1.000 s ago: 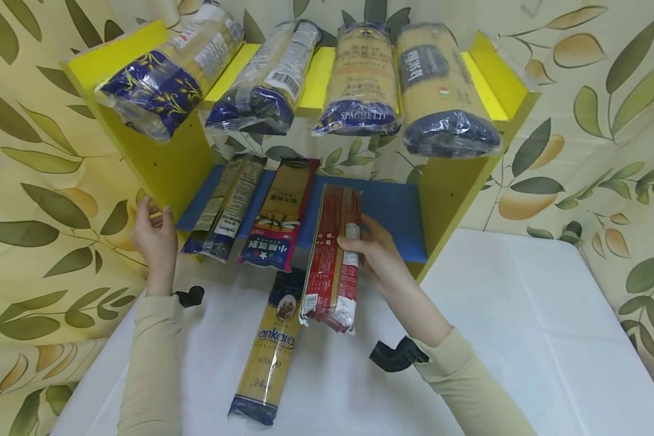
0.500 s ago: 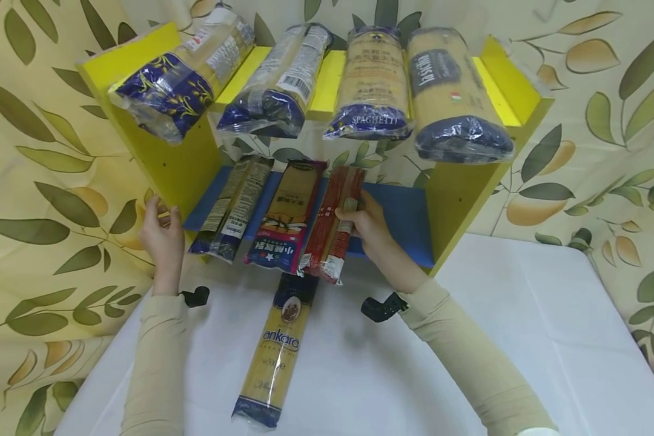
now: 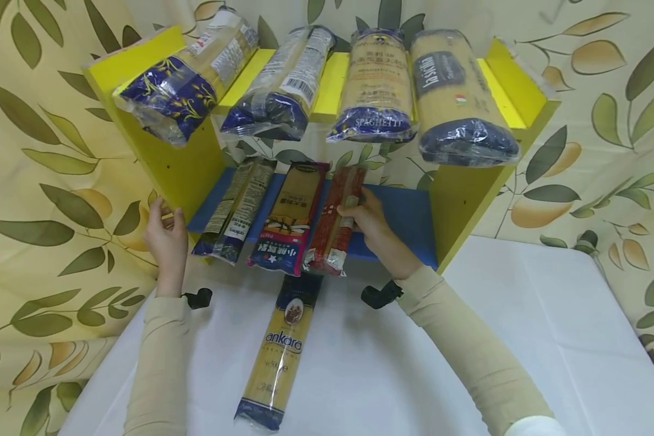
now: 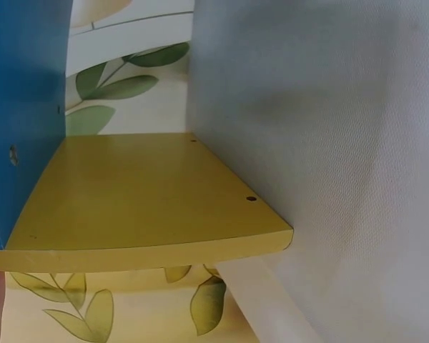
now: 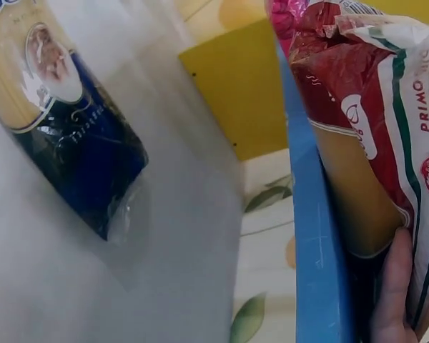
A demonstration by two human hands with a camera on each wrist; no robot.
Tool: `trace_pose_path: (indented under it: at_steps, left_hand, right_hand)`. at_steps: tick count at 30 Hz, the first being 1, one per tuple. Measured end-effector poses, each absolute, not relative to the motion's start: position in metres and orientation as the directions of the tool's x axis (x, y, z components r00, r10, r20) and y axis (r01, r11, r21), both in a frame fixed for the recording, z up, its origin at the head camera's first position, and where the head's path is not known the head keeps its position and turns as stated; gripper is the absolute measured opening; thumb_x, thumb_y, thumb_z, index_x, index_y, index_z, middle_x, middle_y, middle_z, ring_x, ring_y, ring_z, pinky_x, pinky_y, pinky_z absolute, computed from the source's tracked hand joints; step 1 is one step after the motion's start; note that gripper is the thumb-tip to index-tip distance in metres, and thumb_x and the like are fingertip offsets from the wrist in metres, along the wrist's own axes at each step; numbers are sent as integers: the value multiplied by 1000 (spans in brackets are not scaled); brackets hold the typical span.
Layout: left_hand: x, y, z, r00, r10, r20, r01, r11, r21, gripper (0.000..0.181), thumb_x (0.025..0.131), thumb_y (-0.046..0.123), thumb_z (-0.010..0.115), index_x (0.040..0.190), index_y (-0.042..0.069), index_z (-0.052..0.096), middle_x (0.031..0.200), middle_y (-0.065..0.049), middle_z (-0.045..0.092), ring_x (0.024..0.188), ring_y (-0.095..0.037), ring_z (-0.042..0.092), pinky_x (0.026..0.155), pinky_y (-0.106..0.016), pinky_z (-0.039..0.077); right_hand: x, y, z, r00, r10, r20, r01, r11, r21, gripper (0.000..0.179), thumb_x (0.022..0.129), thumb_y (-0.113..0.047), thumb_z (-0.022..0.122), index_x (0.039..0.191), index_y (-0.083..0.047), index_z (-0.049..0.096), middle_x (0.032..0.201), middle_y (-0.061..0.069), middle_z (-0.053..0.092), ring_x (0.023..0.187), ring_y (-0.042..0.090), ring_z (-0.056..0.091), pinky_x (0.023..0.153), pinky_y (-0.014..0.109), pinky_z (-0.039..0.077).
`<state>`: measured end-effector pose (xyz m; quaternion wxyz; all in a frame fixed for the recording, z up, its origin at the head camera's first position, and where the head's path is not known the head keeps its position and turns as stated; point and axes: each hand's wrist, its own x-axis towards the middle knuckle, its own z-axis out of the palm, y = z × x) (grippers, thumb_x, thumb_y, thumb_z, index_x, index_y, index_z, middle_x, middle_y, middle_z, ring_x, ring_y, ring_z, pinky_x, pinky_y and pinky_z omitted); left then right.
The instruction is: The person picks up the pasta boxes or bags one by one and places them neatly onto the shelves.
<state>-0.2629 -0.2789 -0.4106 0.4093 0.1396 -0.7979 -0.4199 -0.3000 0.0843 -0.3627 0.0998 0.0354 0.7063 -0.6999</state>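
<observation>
My right hand (image 3: pixel 372 219) holds a red packet of spaghetti (image 3: pixel 335 233) by its right side, thumb on top. The packet lies over the blue lower shelf (image 3: pixel 406 218), its near end past the front edge. In the right wrist view, a finger lies along the red-and-white packet (image 5: pixel 422 171). To its left are a red-and-blue pasta packet (image 3: pixel 289 221) and a dark-and-clear pasta packet (image 3: pixel 237 212). My left hand (image 3: pixel 166 239) is beside the yellow side panel (image 3: pixel 177 175), fingers loosely bent; whether it touches the panel is unclear.
Several spaghetti packets, one a blue-ended packet (image 3: pixel 376 91), lie along the yellow upper shelf (image 3: pixel 329 85), ends overhanging the front. Below, an Ankara pasta packet (image 3: pixel 280 357) lies on the white tabletop (image 3: pixel 403 375). A yellow right panel (image 3: pixel 469 200) bounds the shelf.
My right hand has pushed the red spaghetti packet back onto the lower shelf, beside the red-and-blue one. The left hand stays by the panel. The view has shifted slightly.
</observation>
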Motion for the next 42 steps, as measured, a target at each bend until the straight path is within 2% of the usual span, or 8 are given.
trace_pose_path:
  at_steps: [5,8,11,17,20,24,31,42]
  left_hand:
    - [-263,-278,-411,-626,-567,535,123,606,786,34,94,19,58,125,6,58,105,-16,66,75,15,50,70,-2,40]
    - [-263,-278,-412,-628,-571,529,122,599,791,34,94,19,58,126,7,58,105,-15,66,75,16,49,70,-3,41]
    - [-263,-278,-413,-626,-575,526,124,593,796,34,94,20,58,126,8,59,104,-14,66,76,13,50,70,-3,42]
    - [-262,-276,-414,-621,-572,536,125,603,788,33,93,20,59,125,10,60,102,-13,65,78,7,55,69,-3,42]
    - [-263,-276,-414,-615,-573,542,124,608,784,32,93,20,59,124,9,60,102,-13,66,78,6,56,70,-3,42]
    - [-263,-276,-414,-611,-576,544,125,608,784,34,94,21,58,125,8,60,102,-14,66,77,11,53,69,-3,42]
    - [-263,-277,-413,-618,-578,533,117,603,789,35,94,20,58,127,8,59,105,-15,65,74,19,47,70,-2,40]
    - [-262,-276,-411,-613,-581,535,110,607,787,34,93,19,59,126,10,60,105,-17,65,72,22,46,69,-1,39]
  right_hand:
    - [-298,87,-361,-966,-103,-237,222,139,-965,84,91,-11,63,155,-14,9,144,18,44,105,25,58,78,34,54]
    - [-296,91,-360,-958,-115,-263,233,227,-946,89,91,-17,64,155,-12,2,152,18,33,121,33,52,92,45,52]
    - [-294,94,-360,-958,-127,-256,212,280,-936,92,90,-21,66,155,-12,2,150,19,36,123,37,52,94,49,52]
    - [-287,99,-363,-969,-130,-212,150,375,-915,91,89,-26,67,155,-9,6,148,22,39,110,36,61,75,39,59]
    - [-282,101,-365,-979,-124,-160,85,464,-882,88,90,-30,66,154,-6,11,143,26,44,83,29,69,65,32,59]
    - [-272,104,-367,-990,-128,-56,-25,555,-831,78,89,-31,66,150,-3,26,116,26,58,48,16,59,54,27,54]
    - [-252,108,-367,-986,-165,2,-106,622,-776,63,90,-30,66,144,-9,40,121,24,47,52,17,59,55,27,51]
    - [-213,109,-369,-975,-216,48,-159,536,-829,46,93,-26,61,134,-6,51,117,20,49,57,22,57,53,30,51]
